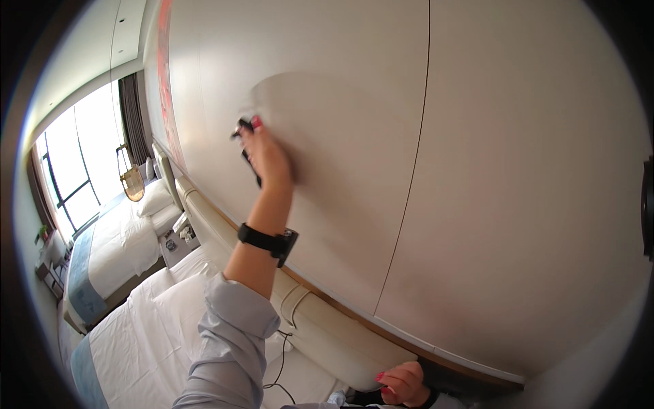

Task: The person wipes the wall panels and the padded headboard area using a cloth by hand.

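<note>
My left hand [268, 153] is raised against the pale wall panel [340, 123], its fingers closed round a slim black object [241, 127] that is too blurred to name. Part of the same dark shape shows below the fingers, and a soft shadow falls on the panel beside them. A black strap with a small square device [286, 247] sits on my left wrist. Low at the right, near the padded headboard [368, 354], my right hand [403, 383] is curled with the fingers bent in. Whatever it may hold is hidden.
A bed with white bedding [143, 327] stands below the wall, a black cable [281, 361] beside its headboard. Farther left are a nightstand [178, 249], a second bed [112, 252], a hanging lamp [133, 184] and a window [75, 150]. A dark seam [415, 157] divides the wall panels.
</note>
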`<action>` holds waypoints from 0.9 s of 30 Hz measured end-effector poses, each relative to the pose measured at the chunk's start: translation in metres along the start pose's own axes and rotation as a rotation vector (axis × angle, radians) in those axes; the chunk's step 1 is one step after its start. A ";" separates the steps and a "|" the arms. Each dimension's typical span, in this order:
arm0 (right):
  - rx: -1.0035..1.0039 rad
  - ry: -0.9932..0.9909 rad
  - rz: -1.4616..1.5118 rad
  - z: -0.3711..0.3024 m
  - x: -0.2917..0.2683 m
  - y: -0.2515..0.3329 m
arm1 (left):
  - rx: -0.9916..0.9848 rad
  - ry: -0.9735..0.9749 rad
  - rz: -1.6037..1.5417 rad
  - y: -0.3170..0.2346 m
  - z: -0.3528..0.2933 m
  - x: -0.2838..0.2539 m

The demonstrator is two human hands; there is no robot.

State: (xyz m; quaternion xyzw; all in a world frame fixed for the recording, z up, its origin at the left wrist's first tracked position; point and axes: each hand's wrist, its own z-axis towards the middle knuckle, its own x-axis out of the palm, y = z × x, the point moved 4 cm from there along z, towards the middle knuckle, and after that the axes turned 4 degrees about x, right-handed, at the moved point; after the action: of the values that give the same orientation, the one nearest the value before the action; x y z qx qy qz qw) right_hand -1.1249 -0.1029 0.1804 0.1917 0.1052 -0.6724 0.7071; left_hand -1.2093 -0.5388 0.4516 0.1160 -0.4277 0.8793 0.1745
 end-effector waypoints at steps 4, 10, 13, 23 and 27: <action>-0.009 0.037 0.070 0.003 0.003 -0.004 | 0.629 0.184 0.053 -0.121 -0.096 0.045; -0.038 0.046 0.045 0.009 0.003 -0.002 | 1.044 0.650 -0.077 -0.233 -0.224 0.058; -0.051 0.052 0.052 0.011 0.002 -0.003 | 1.196 0.682 -0.043 -0.238 -0.227 0.050; -0.108 0.053 0.082 0.005 0.001 -0.016 | 1.475 0.514 0.178 -0.233 -0.181 0.060; -0.108 0.046 0.075 0.002 0.001 -0.019 | 1.326 0.486 0.096 -0.236 -0.215 0.063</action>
State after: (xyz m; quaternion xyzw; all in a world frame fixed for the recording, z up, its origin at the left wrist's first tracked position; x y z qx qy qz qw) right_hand -1.1439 -0.1047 0.1790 0.1724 0.1503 -0.6341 0.7387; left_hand -1.1829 -0.2199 0.5112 -0.0207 0.2442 0.9622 0.1186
